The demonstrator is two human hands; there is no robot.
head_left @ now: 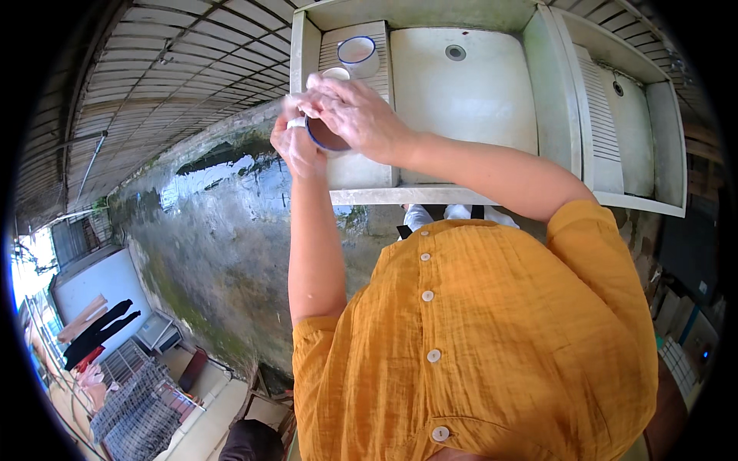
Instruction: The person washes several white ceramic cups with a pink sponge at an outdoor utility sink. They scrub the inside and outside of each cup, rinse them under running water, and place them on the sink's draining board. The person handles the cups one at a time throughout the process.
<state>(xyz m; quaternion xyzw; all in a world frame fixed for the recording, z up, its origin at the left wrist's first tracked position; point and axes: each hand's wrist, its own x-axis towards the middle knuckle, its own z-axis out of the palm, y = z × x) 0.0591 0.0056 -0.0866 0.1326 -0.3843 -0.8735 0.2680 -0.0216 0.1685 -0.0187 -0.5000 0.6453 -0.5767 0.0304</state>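
My left hand (pixel 298 150) is closed around the side of a white mug (pixel 323 137) with a dark blue rim, its mouth tilted toward me. Bent over the rim from the far side, my right hand (pixel 367 121) is closed on the same mug, its fingertips overlapping those of my left hand. Both hands look wet, with whitish suds on the fingers, which are slightly smeared by motion. Beyond them a second white mug (pixel 358 57) with a blue rim stands upright on the ribbed washboard (pixel 377 34). A small white round thing (pixel 336 73) shows partly behind my right hand.
The pale sink basin (pixel 469 107) with a round drain (pixel 456 52) lies right of the washboard. A raised wall (pixel 553 100) divides it from a second ribbed sink (pixel 636 131). Wet, mossy concrete floor (pixel 231 253) spreads to the left. Laundry (pixel 96 334) hangs at the far left.
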